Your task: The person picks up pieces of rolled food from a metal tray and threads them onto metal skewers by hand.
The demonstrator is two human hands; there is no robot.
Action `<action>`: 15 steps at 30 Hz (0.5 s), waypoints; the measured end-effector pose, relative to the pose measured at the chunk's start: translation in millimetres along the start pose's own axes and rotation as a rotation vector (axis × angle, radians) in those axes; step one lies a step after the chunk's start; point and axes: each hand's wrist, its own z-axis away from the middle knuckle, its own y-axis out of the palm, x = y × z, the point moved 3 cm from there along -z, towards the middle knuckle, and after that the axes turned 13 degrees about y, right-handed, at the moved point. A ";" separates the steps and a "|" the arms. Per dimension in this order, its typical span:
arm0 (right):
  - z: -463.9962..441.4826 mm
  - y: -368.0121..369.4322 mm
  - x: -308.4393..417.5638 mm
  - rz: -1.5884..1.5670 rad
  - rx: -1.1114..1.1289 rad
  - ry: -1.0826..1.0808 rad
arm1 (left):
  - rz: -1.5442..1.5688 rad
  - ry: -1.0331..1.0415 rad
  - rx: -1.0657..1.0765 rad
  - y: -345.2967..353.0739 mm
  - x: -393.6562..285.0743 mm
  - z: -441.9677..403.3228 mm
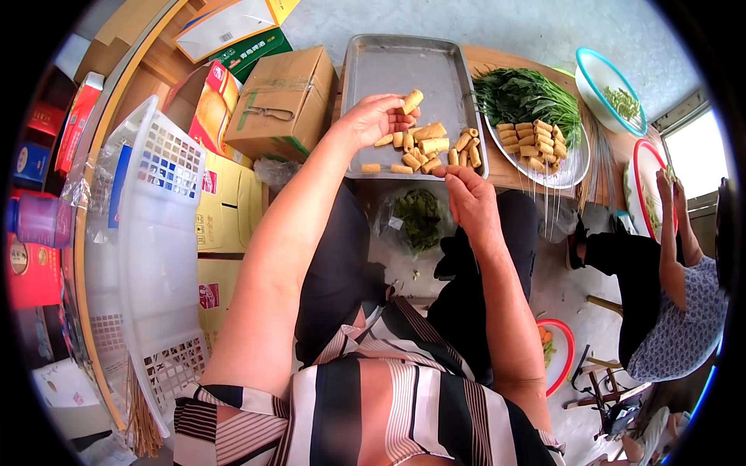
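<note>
The left hand (377, 119) held a tan, tube-shaped piece (413, 101) above a grey rectangular metal tray (400, 70) strewn with similar tan tubes (432, 145). The right hand (471, 199) curled at its near rim, beside a white plate (576, 175) of leafy greens (536, 97) and stacked tan rolls (533, 144).

The wooden counter (622, 149) is carrying a metal tray (388, 70), with a white plate (571, 172) sitting beside it and thin sticks (597, 159) lying alongside.

Beyond the left hand (374, 118), the bare far part of a grey rectangular metal tray (404, 66) allows passage. A brown cardboard box (272, 99) obstructs that hand's outer side. Loose tan cylindrical rolls (433, 145) crowd the space towards the right hand (472, 200), beyond whose outer side a round white plate (576, 168) bars the way.
</note>
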 end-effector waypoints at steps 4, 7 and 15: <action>1.0 1.1 1.9 0.038 0.006 -0.009 | 0.036 -0.036 0.013 -3.5 -0.6 0.3; 2.0 1.8 3.1 0.052 0.004 -0.009 | 0.056 -0.051 -0.001 -5.1 0.9 0.2; 2.8 2.6 3.3 0.047 0.000 0.003 | 0.032 -0.050 -0.036 -6.4 -1.1 1.4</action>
